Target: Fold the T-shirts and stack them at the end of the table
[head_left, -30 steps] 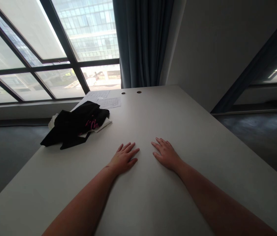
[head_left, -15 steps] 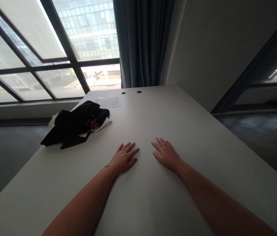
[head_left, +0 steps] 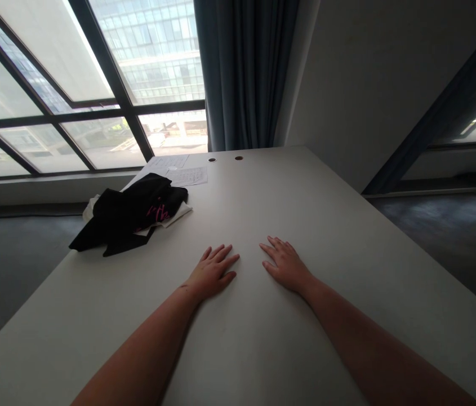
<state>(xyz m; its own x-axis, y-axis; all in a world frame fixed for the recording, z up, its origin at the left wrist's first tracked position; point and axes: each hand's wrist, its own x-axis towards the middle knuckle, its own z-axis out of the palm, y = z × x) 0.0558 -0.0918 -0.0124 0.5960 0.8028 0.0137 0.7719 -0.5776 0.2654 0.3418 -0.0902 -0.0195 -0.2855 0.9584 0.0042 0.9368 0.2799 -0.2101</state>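
Left hand [head_left: 212, 272] and right hand [head_left: 286, 265] lie palms down, fingers spread, slightly apart on a white desk [head_left: 241, 211], gripping nothing, seemingly so the desk bears their weight. Left of both, crumpled black cloth [head_left: 123, 214] with pink print lies over white cloth [head_left: 179, 215] at the desk's left edge, perhaps to keep it aside. Just beyond are 2 papers [head_left: 189, 176].

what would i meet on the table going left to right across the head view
Black cloth with a pink marking → left hand, palm down with fingers spread → right hand, also palm down
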